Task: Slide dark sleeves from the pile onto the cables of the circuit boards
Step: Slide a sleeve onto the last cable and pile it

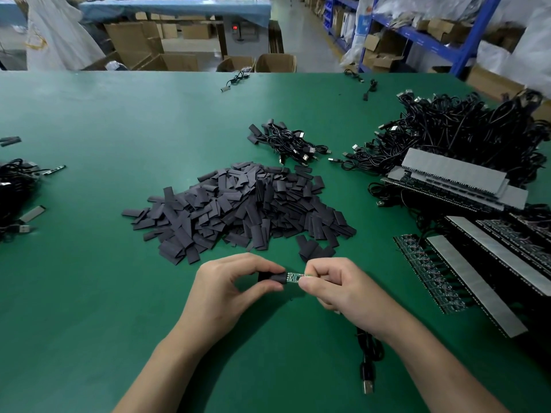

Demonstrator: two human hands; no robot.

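Observation:
My left hand (229, 286) pinches a dark sleeve (269, 277) between thumb and fingers. My right hand (337, 286) pinches a small green circuit board (293, 277) at its right end. The board's left end meets the sleeve's mouth, just above the green table. The board's black cable (368, 353) runs under my right wrist to a USB plug (368, 386) near the front edge. A large pile of dark sleeves (238, 207) lies right behind my hands.
Stacked strips of circuit boards (465, 263) with grey backing lie at the right, behind them a big tangle of black cables (465, 132). A smaller cable bundle (286, 143) sits behind the pile. More cables (15, 192) lie at the left edge. A person stands at far left.

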